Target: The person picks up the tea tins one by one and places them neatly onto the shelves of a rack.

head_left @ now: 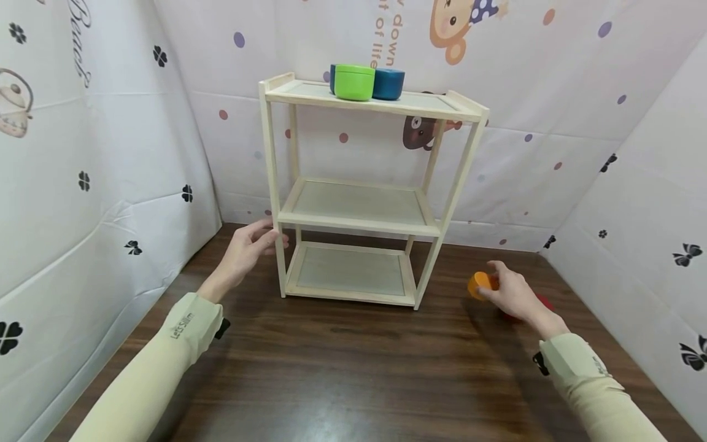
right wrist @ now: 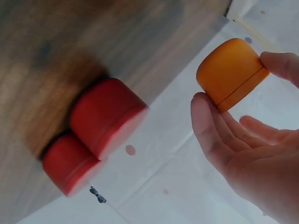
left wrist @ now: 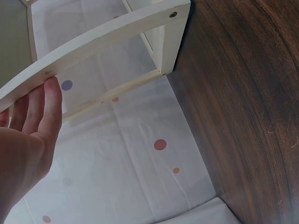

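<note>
My left hand (head_left: 247,247) holds the front left post of a cream three-tier shelf rack (head_left: 359,224), and in the left wrist view its fingertips touch the post's underside. On the right, my right hand (head_left: 513,291) pinches a small round orange lidded tin (right wrist: 232,72) between thumb and fingers, held up off the brown table. Two red lidded tins (right wrist: 108,116) stand side by side on the table in the right wrist view. From the head view they are mostly hidden behind the right hand.
On the rack's top shelf stand a green tin (head_left: 355,83) and a blue tin (head_left: 389,85), with another blue one partly hidden behind the green. Patterned white cloth (head_left: 552,153) walls the brown table (head_left: 342,362) at the back and sides.
</note>
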`<state>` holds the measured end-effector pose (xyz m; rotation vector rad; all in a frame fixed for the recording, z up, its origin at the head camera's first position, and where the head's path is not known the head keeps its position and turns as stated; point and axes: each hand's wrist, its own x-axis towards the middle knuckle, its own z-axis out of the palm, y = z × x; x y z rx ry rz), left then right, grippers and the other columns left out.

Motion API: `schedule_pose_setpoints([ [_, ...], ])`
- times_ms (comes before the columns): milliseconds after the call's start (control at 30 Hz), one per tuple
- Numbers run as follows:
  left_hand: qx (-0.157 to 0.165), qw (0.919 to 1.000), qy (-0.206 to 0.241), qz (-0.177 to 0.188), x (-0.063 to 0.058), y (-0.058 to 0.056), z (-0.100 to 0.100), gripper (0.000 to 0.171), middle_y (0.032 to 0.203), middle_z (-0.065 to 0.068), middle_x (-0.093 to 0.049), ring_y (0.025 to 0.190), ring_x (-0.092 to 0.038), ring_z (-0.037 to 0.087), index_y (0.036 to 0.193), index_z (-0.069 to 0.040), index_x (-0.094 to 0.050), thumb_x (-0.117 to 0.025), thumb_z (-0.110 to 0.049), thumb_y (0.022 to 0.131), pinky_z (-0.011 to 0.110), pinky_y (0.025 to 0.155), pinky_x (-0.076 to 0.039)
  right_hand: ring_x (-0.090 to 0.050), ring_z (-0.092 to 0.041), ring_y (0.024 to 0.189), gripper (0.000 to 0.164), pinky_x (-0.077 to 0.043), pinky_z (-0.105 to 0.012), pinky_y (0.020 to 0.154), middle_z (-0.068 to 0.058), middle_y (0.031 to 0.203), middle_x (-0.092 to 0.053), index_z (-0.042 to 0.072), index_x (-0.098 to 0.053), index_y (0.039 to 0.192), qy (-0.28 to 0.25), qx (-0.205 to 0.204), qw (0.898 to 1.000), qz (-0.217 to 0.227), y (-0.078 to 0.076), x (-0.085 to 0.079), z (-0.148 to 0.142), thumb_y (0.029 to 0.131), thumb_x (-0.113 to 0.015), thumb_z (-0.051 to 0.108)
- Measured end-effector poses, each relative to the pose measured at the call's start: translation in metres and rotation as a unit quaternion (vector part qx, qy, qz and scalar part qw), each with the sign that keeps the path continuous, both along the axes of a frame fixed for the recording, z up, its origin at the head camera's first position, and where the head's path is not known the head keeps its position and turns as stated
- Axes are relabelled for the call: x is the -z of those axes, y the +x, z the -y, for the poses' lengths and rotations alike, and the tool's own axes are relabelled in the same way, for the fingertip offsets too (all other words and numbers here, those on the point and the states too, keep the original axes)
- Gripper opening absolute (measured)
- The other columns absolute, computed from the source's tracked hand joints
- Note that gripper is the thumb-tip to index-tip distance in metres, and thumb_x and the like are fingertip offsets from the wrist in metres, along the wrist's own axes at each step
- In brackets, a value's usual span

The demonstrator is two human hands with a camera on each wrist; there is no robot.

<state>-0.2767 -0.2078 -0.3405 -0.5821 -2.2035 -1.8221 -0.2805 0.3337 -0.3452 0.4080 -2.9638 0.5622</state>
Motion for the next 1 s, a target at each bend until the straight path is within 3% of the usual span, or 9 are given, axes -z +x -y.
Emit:
schedule_pose_setpoints([
  [300, -0.003, 1.0, -0.006, -0.001, 0.001, 0.0, 0.0, 0.042, 0.1, 0.012, -0.072, 0.097, -0.07, 0.015, 0.136, 0.0, -0.051, -0.052, -0.023, 0.1, 0.038, 0.088, -0.06, -0.057, -0.049, 0.109, 0.072, -0.053, -0.058, 0.088, -0.04, 0.126, -0.051, -0.01, -0.026, 0.144, -0.015, 0.005, 1.0, 0.001, -0.002, -0.022, 0.008, 0.092, -0.063, 0.024],
  [533, 0.0, 1.0, -0.003, 0.0, -0.001, 0.001, 0.0, 0.042, 0.092, -0.01, -0.071, 0.097, -0.07, 0.015, 0.136, 0.0, -0.05, -0.052, -0.023, 0.1, 0.039, 0.089, -0.059, -0.056, -0.049, 0.11, 0.071, -0.051, -0.059, 0.092, -0.039, 0.128, -0.051, -0.009, -0.025, 0.145, -0.012, 0.004, 1.0, 0.003, -0.008, -0.038, 0.012, 0.093, -0.061, 0.023],
  [1000, -0.004, 1.0, 0.0, 0.001, 0.0, -0.001, -0.001, 0.042, 0.093, -0.01, -0.072, 0.097, -0.07, 0.019, 0.135, 0.001, -0.051, -0.052, -0.023, 0.1, 0.033, 0.086, -0.061, -0.057, -0.046, 0.11, 0.07, -0.053, -0.058, 0.088, -0.036, 0.128, -0.051, -0.007, -0.025, 0.146, -0.015, 0.003, 1.0, -0.016, -0.013, -0.07, 0.021, 0.095, -0.058, 0.028],
])
